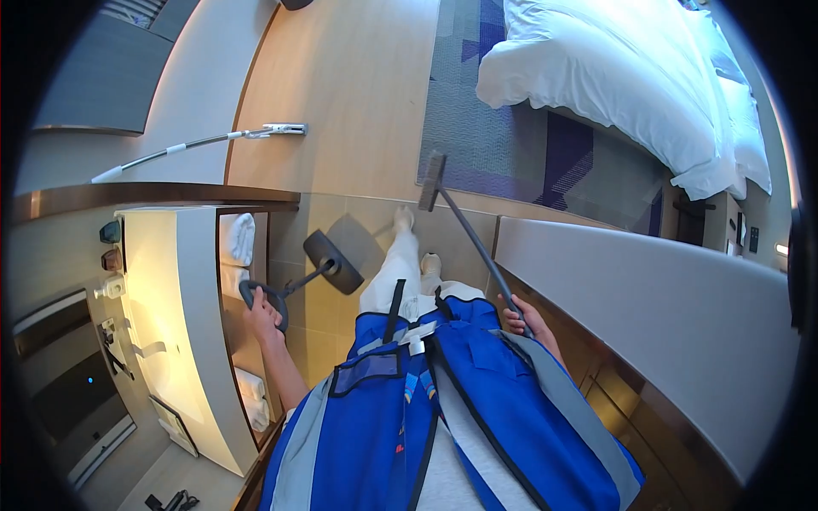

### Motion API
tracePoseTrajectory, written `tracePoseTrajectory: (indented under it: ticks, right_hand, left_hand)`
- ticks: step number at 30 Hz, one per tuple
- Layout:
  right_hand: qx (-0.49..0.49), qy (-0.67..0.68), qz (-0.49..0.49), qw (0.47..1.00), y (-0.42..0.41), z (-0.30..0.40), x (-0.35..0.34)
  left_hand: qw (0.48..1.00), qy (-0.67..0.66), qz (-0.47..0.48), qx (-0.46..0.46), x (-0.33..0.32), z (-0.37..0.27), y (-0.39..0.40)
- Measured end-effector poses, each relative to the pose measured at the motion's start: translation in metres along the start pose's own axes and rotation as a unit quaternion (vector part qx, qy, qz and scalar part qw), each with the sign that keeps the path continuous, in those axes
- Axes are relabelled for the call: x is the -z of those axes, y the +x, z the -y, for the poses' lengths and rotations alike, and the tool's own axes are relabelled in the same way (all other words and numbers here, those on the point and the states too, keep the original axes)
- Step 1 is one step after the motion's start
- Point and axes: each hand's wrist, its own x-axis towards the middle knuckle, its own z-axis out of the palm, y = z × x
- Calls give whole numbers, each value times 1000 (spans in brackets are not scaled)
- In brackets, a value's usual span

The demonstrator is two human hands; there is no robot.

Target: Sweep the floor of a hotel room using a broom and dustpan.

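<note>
My left hand [263, 316] is closed around the looped handle of what looks like a long-handled dustpan [332, 262]. Its dark pan hangs over the tiled floor [326, 342], left of my legs. On the other side, my right hand [532, 322] grips the grey shaft of a broom [473, 236] beside my hip. The brush end points away from me, near the line where the tile meets the wood floor and the patterned carpet [473, 140]. Whether the bristles touch the floor, I cannot tell.
To my left, a lit vanity counter [185, 306] has folded white towels [238, 239] on shelves below. A flat mop [211, 142] leans at the wall ahead. A bed with white linen [607, 70] stands ahead right; a pale-topped partition [639, 300] runs along my right.
</note>
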Motion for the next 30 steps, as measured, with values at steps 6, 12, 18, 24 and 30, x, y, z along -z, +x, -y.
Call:
tracePoseTrajectory:
  ticks: [6, 12, 18, 24, 30]
  right_hand:
    - [69, 33, -55, 996, 21, 43, -18]
    - [140, -212, -186, 949, 35, 117, -71]
    - [129, -330, -232, 906, 64, 206, -147]
    - [172, -378, -196, 888, 89, 286, -200]
    - [158, -397, -176, 887, 119, 412, -227]
  left_hand:
    - [997, 18, 52, -47, -76, -75, 48]
    - [990, 70, 92, -87, -163, -133, 115]
    - [991, 48, 99, -78, -230, -148, 194]
    - [974, -172, 149, 26, -278, -139, 216]
    - [974, -200, 105, 26, -306, -151, 159]
